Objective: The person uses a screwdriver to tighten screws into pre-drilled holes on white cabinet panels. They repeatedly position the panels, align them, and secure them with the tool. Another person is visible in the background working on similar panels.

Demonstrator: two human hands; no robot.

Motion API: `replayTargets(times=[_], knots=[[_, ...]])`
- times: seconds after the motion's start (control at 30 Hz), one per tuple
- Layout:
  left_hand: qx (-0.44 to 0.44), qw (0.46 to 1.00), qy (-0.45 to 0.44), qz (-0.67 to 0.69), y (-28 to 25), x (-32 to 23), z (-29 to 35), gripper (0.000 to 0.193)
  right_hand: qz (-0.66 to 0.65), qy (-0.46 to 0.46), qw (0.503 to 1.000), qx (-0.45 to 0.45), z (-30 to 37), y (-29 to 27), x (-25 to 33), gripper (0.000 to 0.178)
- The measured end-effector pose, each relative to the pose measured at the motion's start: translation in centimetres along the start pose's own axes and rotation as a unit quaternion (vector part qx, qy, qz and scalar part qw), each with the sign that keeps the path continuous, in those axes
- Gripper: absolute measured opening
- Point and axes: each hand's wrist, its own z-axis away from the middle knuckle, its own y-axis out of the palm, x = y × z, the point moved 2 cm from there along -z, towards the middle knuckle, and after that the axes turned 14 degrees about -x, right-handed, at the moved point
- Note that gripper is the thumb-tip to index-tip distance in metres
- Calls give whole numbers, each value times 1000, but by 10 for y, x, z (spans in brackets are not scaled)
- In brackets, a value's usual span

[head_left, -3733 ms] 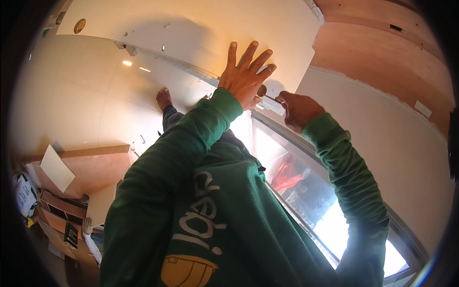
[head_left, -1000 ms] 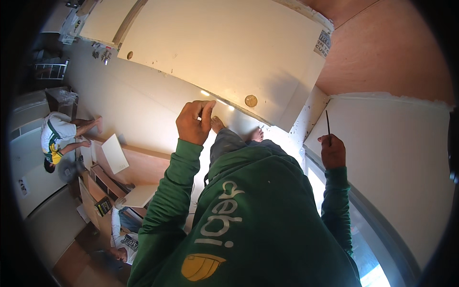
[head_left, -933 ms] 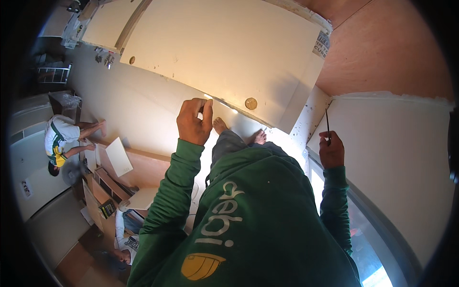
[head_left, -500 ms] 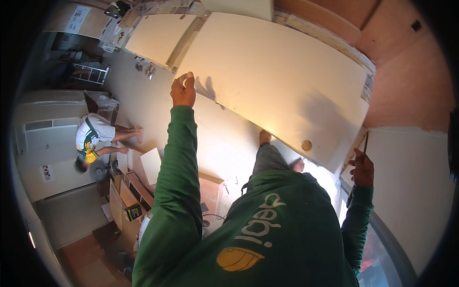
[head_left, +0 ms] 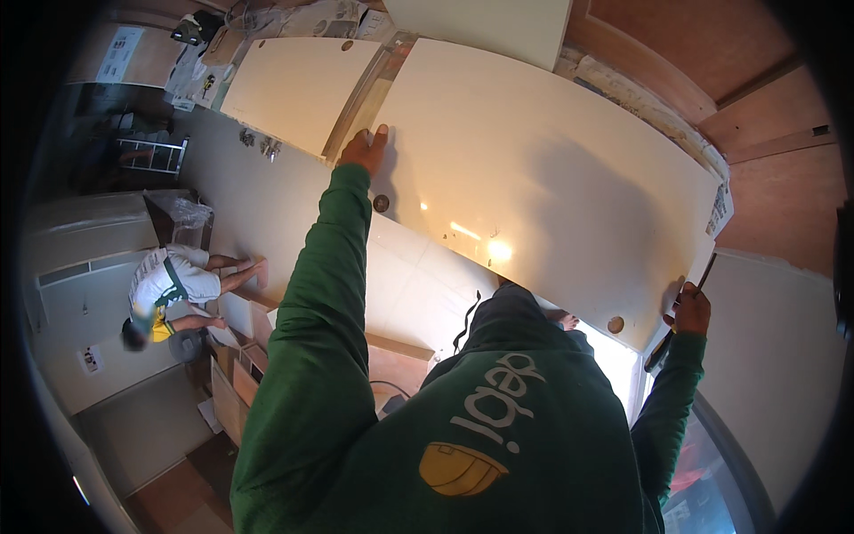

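A large cream door panel (head_left: 534, 160) lies flat in front of me, with a round hole near each end of its near edge. At its near left corner is my left hand (head_left: 363, 151), closed on the edge with a finger extended over the top face. My right hand (head_left: 690, 310) is beside the panel's near right corner, its fingers curled around a long thin dark tool (head_left: 658, 352) resembling a screwdriver. The tool's narrow end projects past the hand toward the wall. The fingers' undersides are hidden.
A smaller cream panel (head_left: 298, 89) lies to the left, with small metal parts (head_left: 258, 144) on the floor nearby. Another person (head_left: 173, 285) bends over wooden boards (head_left: 240, 369) at left. Wood-toned cabinets (head_left: 774, 151) stand at the far right. A window (head_left: 712, 481) is at lower right.
My left hand has moved right and onto the panel's edge from beside it. The panel sits farther right and lower in view, with its left hole now showing. The right hand still holds the tool.
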Motion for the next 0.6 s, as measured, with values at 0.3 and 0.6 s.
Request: replayTargets(times=[0.3, 0.6], knots=[[90, 987, 6, -132, -20, -4, -16, 79, 277, -198, 935, -96, -11, 26, 16, 49], [84, 993, 55, -56, -30, -31, -12, 65, 208, -208, 941, -166, 22, 22, 12, 43]])
